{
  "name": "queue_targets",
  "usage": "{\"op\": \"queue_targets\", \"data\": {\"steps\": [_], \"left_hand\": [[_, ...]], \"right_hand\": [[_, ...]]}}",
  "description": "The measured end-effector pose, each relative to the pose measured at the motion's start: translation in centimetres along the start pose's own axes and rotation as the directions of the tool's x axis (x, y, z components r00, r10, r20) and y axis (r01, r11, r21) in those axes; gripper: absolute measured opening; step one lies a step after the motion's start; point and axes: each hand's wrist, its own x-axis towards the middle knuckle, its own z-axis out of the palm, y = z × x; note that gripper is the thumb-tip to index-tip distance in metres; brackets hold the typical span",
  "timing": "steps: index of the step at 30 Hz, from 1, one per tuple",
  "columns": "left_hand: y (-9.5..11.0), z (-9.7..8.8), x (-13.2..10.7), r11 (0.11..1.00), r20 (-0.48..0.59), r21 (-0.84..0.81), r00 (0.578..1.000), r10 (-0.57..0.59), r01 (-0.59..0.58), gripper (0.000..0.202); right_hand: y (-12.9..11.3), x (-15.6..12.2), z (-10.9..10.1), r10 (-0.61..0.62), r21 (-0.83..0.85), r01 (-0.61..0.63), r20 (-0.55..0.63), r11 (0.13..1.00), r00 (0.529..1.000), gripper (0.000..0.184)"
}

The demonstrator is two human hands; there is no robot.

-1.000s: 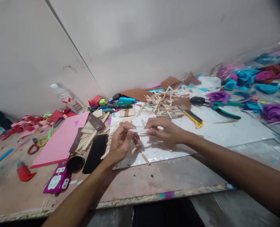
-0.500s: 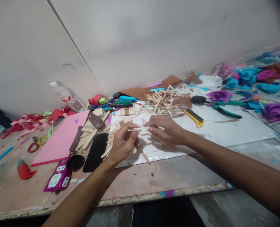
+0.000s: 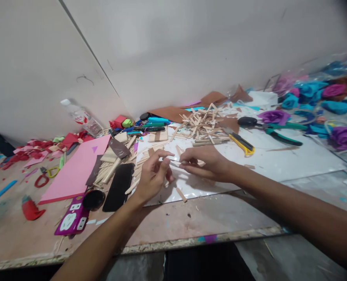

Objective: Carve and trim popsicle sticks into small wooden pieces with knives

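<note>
A thin, pale strip point(image 3: 176, 161) spans the gap between my two hands above the white board point(image 3: 196, 187). I cannot make out whether it is paper or tape. My left hand point(image 3: 156, 171) pinches its left end between thumb and fingers. At the other end, the fingertips of my right hand point(image 3: 207, 162) are closed on it. Wooden craft sticks point(image 3: 141, 164) lie beside my left hand, partly covered by it. Just below the hands rests one short stick piece point(image 3: 181, 194). Behind them rises a loose pile of cut craft sticks point(image 3: 204, 123).
Right of the pile are a yellow utility knife point(image 3: 242, 144) and green-handled pliers point(image 3: 284, 134). To the left lie a black phone point(image 3: 119, 187), a round black lid point(image 3: 93, 200), a purple case point(image 3: 72, 216) and pink sheets point(image 3: 76, 168). A plastic bottle point(image 3: 82, 117) leans at the wall.
The strip has turned and now shows thinner, nearly edge-on. My right hand has shifted slightly down and its fingers have curled more. My left hand stays nearly in place.
</note>
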Motion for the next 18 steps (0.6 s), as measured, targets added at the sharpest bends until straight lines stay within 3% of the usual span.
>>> {"op": "queue_targets", "data": {"steps": [7, 9, 11, 14, 18], "left_hand": [[0.1, 0.2, 0.1, 0.999, 0.001, 0.033, 0.999, 0.042, -0.042, 0.022], [0.0, 0.3, 0.1, 0.994, -0.025, 0.058, 0.996, 0.089, -0.088, 0.023], [-0.1, 0.4, 0.1, 0.985, -0.059, 0.09, 0.987, 0.152, -0.147, 0.029], [-0.1, 0.8, -0.1, 0.943, -0.091, 0.193, 0.953, 0.29, -0.269, 0.051], [0.1, 1.4, -0.3, 0.805, 0.014, 0.405, 0.883, 0.469, -0.434, 0.069]], "right_hand": [[-0.3, -0.1, 0.0, 0.05, 0.045, -0.052, 0.05, 0.998, 0.997, 0.011], [-0.3, -0.1, 0.2, 0.081, 0.066, -0.083, 0.037, 0.994, 0.996, 0.019], [-0.3, -0.1, 0.5, 0.118, 0.095, -0.116, -0.016, 0.989, 0.993, 0.013], [-0.3, -0.1, 0.9, 0.243, 0.237, -0.218, -0.083, 0.947, 0.966, 0.013], [-0.1, -0.4, 1.3, 0.381, 0.397, -0.329, -0.058, 0.857, 0.923, 0.019]]}}
